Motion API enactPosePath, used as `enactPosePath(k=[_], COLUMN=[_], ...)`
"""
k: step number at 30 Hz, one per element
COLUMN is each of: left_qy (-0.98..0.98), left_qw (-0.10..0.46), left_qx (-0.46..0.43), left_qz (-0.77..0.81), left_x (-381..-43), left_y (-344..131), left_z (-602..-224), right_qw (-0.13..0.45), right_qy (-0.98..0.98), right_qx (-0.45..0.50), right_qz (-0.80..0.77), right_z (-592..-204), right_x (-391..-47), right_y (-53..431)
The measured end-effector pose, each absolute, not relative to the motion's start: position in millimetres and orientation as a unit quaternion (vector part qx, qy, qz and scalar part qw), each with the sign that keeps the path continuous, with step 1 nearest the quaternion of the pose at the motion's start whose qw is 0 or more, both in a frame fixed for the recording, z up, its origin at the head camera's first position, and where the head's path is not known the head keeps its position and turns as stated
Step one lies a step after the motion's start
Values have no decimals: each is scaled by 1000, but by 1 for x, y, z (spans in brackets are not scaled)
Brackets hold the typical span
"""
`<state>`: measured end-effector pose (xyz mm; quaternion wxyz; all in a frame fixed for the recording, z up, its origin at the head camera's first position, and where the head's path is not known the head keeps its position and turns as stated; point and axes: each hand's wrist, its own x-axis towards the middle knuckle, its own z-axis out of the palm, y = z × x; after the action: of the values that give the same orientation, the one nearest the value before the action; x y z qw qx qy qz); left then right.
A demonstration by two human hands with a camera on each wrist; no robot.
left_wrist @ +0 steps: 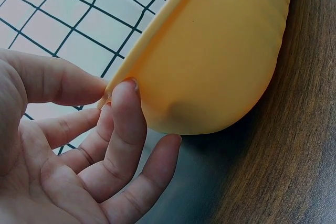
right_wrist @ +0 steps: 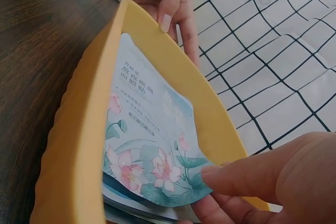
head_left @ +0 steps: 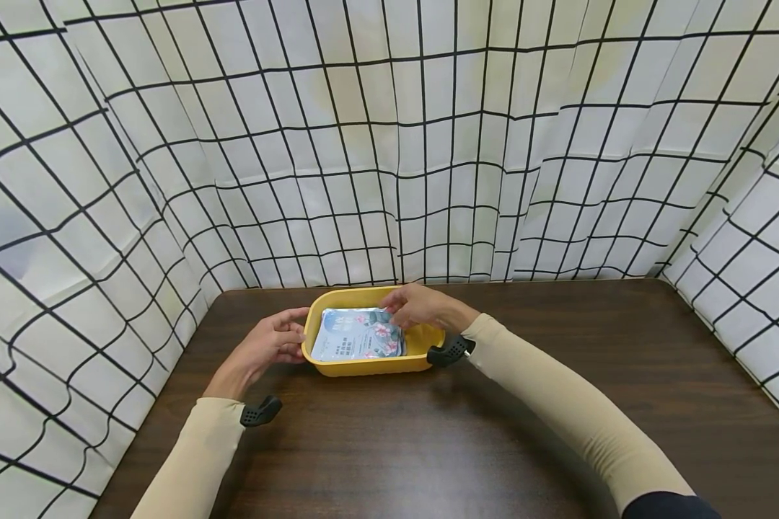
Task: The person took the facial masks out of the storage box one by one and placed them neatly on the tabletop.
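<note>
A yellow plastic basket [head_left: 370, 367] stands on the table, with a small stack of flat packets inside. The top packet [head_left: 357, 335] is pale blue with pink flowers and printed characters. At the basket's left end, my left hand [head_left: 269, 346] pinches the rim between thumb and fingertips; the left wrist view shows the basket wall [left_wrist: 210, 51] close beside the fingers. My right hand [head_left: 422, 306] reaches over the far rim into the basket. In the right wrist view, the thumb lies on top of the flowered packet [right_wrist: 152, 135] and the fingers are under its edge, pinching its corner.
The dark brown wooden table [head_left: 363, 447] extends around the basket. White cloth with a black grid [head_left: 376, 144] hangs behind the table and along both sides. Black wrist cameras [head_left: 451, 351] sit on both forearms, the right one close to the basket's right end.
</note>
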<state>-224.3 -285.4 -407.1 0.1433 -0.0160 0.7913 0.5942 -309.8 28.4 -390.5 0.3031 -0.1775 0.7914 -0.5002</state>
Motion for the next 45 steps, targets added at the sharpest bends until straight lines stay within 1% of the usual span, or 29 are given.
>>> enactPosePath(k=[14, 22, 30, 37, 45], left_qy=[786, 785, 790, 787, 783], left_qw=[145, 142, 140, 141, 143], left_qx=[-19, -17, -20, -20, -20], left_qz=[600, 603, 597, 601, 606], left_x=[-224, -224, -223, -223, -223], left_y=[-288, -287, -286, -286, -287], left_z=[-410, -408, -409, -409, -409], right_qw=[305, 319, 334, 345, 329], right_qy=[790, 764, 739, 732, 746], right_qx=[-170, -178, -146, -152, -170], right_qz=[-503, -532, -566, -568, -553], right_z=[-395, -397, -397, -399, -400], right_x=[-307, -303, -297, -296, -291], right_y=[26, 24, 23, 26, 26])
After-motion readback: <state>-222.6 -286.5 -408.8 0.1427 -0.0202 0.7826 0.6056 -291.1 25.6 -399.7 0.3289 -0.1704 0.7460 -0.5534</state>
